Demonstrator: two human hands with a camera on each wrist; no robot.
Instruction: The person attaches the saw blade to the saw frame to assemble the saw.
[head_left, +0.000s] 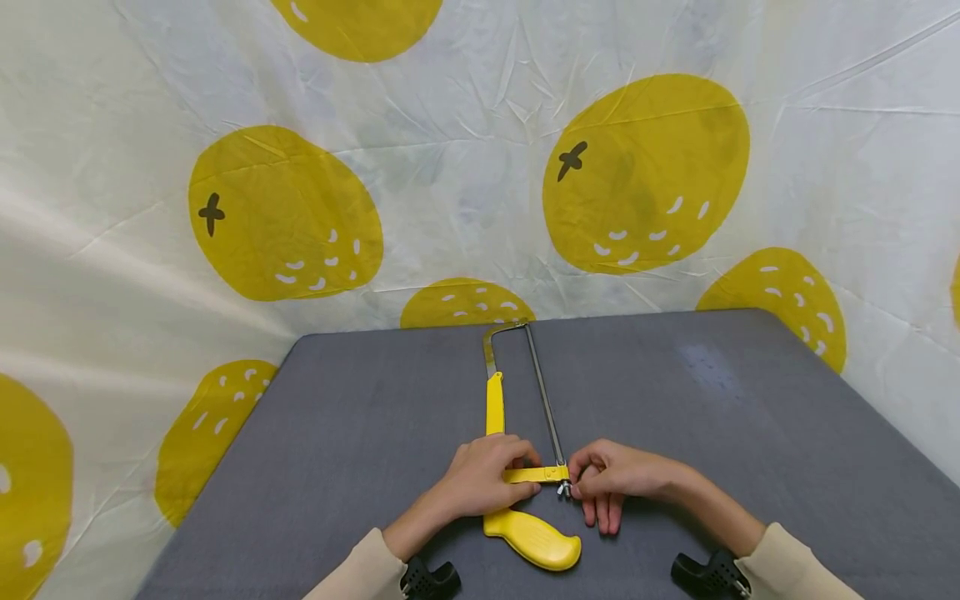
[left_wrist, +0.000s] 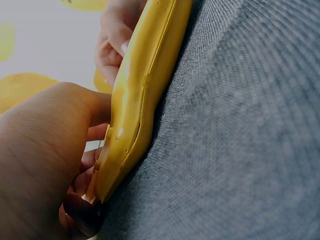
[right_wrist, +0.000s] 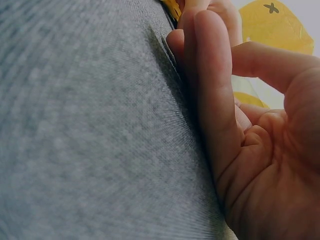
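Inspecting the hacksaw (head_left: 525,433), I find it lying flat at the middle of the grey counter (head_left: 750,433), its frame running away from me and its yellow handle (head_left: 534,537) nearest me. The blade (head_left: 545,400) ends at a small wing nut (head_left: 564,489) beside the yellow crosspiece. My left hand (head_left: 483,479) lies over the frame just above the handle, fingers curled onto the crosspiece and pressing it down. My right hand (head_left: 615,479) sits just beside the nut, thumb and forefinger drawn together at it; whether they actually pinch it I cannot tell, and the remaining fingers rest straight on the counter. In my judgement, turning the nut well calls for a steady left-hand hold so the frame does not twist, and fingertips kept off the blade's teeth. A lemon-print sheet (head_left: 645,175) hangs behind.
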